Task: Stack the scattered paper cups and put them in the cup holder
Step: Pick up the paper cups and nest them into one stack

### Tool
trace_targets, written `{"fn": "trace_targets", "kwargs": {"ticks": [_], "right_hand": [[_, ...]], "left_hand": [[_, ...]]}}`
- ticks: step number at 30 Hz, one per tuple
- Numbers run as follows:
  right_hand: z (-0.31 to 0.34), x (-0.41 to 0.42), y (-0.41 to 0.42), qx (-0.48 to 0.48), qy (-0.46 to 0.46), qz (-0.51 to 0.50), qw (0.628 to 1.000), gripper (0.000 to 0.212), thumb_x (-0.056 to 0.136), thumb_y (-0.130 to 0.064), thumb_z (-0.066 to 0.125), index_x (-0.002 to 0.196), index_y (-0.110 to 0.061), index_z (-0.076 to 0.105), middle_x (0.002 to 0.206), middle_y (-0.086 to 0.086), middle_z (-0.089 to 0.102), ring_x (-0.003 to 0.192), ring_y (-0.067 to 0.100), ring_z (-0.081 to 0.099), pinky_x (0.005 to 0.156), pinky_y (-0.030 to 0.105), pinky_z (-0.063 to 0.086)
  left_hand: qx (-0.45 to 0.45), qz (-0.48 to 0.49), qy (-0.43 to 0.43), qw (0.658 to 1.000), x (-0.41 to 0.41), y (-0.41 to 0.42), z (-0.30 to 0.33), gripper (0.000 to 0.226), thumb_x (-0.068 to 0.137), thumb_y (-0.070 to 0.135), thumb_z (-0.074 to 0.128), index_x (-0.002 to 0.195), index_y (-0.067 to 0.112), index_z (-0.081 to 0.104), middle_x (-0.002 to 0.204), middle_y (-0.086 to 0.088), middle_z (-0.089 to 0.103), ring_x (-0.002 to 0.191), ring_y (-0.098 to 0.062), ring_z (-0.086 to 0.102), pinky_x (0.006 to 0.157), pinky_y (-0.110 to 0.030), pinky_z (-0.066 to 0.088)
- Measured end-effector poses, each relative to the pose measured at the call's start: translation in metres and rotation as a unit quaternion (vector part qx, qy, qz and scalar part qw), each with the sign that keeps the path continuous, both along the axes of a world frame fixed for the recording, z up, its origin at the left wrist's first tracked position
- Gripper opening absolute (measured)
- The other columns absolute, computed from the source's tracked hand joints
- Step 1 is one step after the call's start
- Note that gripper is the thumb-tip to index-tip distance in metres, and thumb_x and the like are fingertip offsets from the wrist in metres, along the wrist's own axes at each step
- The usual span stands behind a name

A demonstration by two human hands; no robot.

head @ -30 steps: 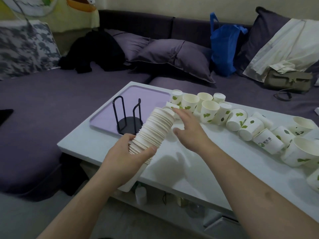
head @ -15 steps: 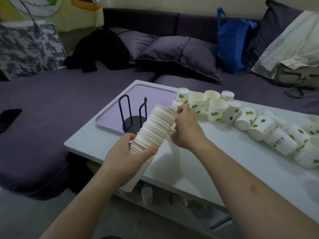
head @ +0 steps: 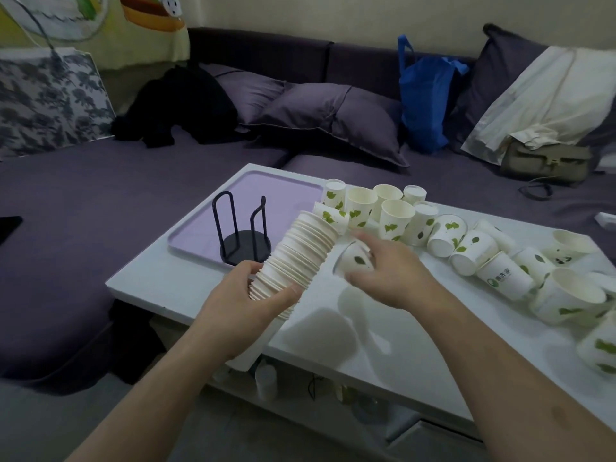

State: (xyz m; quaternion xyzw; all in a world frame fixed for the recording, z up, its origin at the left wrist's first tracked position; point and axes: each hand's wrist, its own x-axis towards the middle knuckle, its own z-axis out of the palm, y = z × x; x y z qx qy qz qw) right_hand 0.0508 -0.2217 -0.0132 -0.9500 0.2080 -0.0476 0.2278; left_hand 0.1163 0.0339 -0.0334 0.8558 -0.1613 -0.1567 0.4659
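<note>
Cups first: your stack (head: 300, 255) is the thing everything hangs on right now. It's a long nested column held slantwise over the near-left part of the bench (head: 383, 345), its open rim end pointing up and away to the right and its bottom end tucked down into your left hand (head: 246, 305). That grip is wrapped round the lower part of the column, thumb across the front and fingers behind, so it's holding it firmly.

Your right hand (head: 386, 271) is just to the right of the stack's upper half, and it's got one loose cup (head: 355, 260) with a green leaf print, fingers curled over it from above. The cup looks to be lying sideways, its end facing the stack; I can't tell for sure which end leads. It's near the column but not touching it.

So my guess is the next bit turns on lining that single cup's axis up with the slanted stack and feeding it in at the top rim, which sits up and left of your right hand.

The cup holder (head: 245, 235) stands just behind the stack on the purple tray (head: 266, 185), still with nothing in it. Plenty of scattered cups (head: 466, 238) are strung out to the right, so you're nowhere near done.
</note>
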Motion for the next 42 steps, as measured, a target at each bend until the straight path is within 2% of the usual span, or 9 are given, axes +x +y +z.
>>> {"fn": "trace_targets", "kwargs": {"ticks": [7,10,13,20,25,30,35,38,42], "right_hand": [[0.005,-0.017,-0.024,0.319,-0.277,-0.11,0.9,0.062,0.084,-0.029,0.085,0.139,-0.029,0.056,0.124,-0.002,0.065,0.11,0.025,0.07,0.084,0.043,0.062],[0.008,-0.016,-0.029,0.445,-0.323,-0.108,0.828,0.06,0.079,-0.026,0.082,0.134,-0.017,0.061,0.126,0.01,0.072,0.108,0.029,0.076,0.079,0.037,0.063],[0.009,-0.015,-0.026,0.485,-0.32,-0.067,0.811,0.054,0.086,-0.02,0.079,0.137,-0.01,0.062,0.125,0.015,0.075,0.109,0.03,0.076,0.086,0.042,0.064],[0.003,-0.012,-0.012,0.43,-0.187,0.045,0.882,0.046,0.093,-0.039,0.066,0.136,-0.023,0.07,0.126,-0.002,0.076,0.116,0.021,0.068,0.108,0.049,0.051],[0.008,-0.014,-0.007,0.419,-0.233,0.049,0.876,0.058,0.099,-0.051,0.05,0.155,-0.041,0.052,0.155,-0.014,0.058,0.143,0.01,0.054,0.115,0.038,0.046],[0.001,-0.015,0.008,0.385,-0.118,0.15,0.903,0.053,0.105,-0.053,0.04,0.155,-0.043,0.052,0.156,-0.02,0.056,0.145,0.008,0.05,0.125,0.047,0.037],[0.0,-0.008,0.005,0.414,-0.207,0.068,0.884,0.051,0.102,-0.051,0.042,0.147,-0.038,0.062,0.148,-0.012,0.063,0.139,0.013,0.057,0.117,0.042,0.046],[-0.003,0.005,-0.001,0.296,-0.206,-0.04,0.932,0.037,0.105,-0.03,0.052,0.139,-0.025,0.064,0.138,-0.01,0.065,0.132,0.015,0.059,0.115,0.042,0.047],[-0.017,0.038,-0.009,0.075,-0.062,0.003,0.995,0.059,0.101,-0.008,0.06,0.157,-0.017,0.045,0.157,0.0,0.05,0.149,0.023,0.043,0.119,0.033,0.035]], "left_hand": [[0.006,-0.036,-0.007,0.999,-0.008,-0.006,0.002,0.053,0.087,0.056,0.082,0.129,0.036,0.058,0.108,0.013,0.072,0.092,-0.007,0.072,0.072,-0.023,0.055],[0.01,-0.049,-0.008,0.999,-0.009,-0.007,0.0,0.056,0.085,0.056,0.085,0.13,0.038,0.058,0.11,0.012,0.074,0.093,-0.009,0.074,0.075,-0.026,0.057],[0.019,-0.068,-0.01,0.997,-0.011,-0.009,-0.002,0.058,0.085,0.055,0.085,0.132,0.036,0.058,0.11,0.012,0.073,0.093,-0.01,0.074,0.075,-0.025,0.058],[0.035,-0.077,-0.019,0.996,-0.011,-0.012,0.0,0.063,0.084,0.055,0.085,0.136,0.035,0.056,0.114,0.012,0.07,0.094,-0.011,0.072,0.071,-0.021,0.054],[0.028,-0.073,-0.023,0.997,-0.011,-0.014,0.002,0.058,0.086,0.054,0.084,0.133,0.034,0.057,0.11,0.01,0.072,0.091,-0.009,0.072,0.069,-0.019,0.052],[0.041,-0.075,-0.028,0.996,-0.013,-0.016,0.0,0.056,0.088,0.057,0.081,0.132,0.034,0.056,0.109,0.012,0.07,0.09,-0.009,0.07,0.069,-0.021,0.051],[0.018,-0.064,-0.012,0.998,-0.008,-0.014,-0.002,0.053,0.087,0.057,0.081,0.13,0.036,0.058,0.106,0.013,0.073,0.089,-0.006,0.073,0.071,-0.022,0.054],[0.001,-0.051,-0.005,0.999,-0.006,-0.014,-0.004,0.051,0.087,0.056,0.082,0.128,0.037,0.059,0.106,0.012,0.075,0.089,-0.005,0.073,0.07,-0.021,0.053],[-0.014,-0.027,0.01,1.0,0.002,-0.016,-0.007,0.049,0.087,0.056,0.082,0.127,0.038,0.059,0.107,0.01,0.074,0.089,-0.007,0.071,0.069,-0.024,0.052]]}}
